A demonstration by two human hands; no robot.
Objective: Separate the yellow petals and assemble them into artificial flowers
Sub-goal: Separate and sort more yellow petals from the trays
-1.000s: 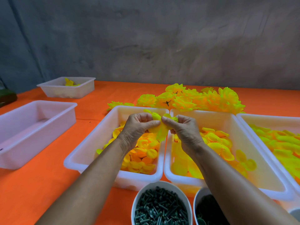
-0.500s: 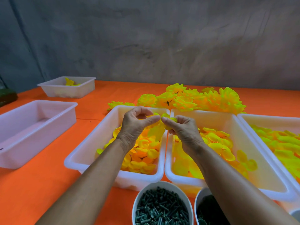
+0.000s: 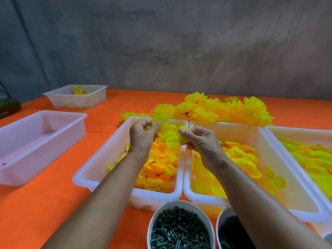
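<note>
Above the white trays, my left hand (image 3: 143, 137) and my right hand (image 3: 201, 142) each pinch one side of a yellow petal layer (image 3: 170, 135) stretched between them. Under my left hand a white tray (image 3: 100, 164) holds several orange-yellow petals (image 3: 159, 169). The tray (image 3: 276, 168) under my right hand holds paler yellow petals (image 3: 242, 157). A heap of assembled yellow flowers (image 3: 224, 110) lies on the orange table behind the trays.
A third petal tray (image 3: 294, 130) stands at the right edge. Two white bowls of dark green stems (image 3: 179, 229) and green parts (image 3: 231, 230) sit at the front. An empty white tray (image 3: 41, 141) is at the left, a small tray (image 3: 75, 99) at the back left.
My hands have drawn apart, spreading the yellow petal layer wider between them. The left hand rose slightly toward the far rim of its tray.
</note>
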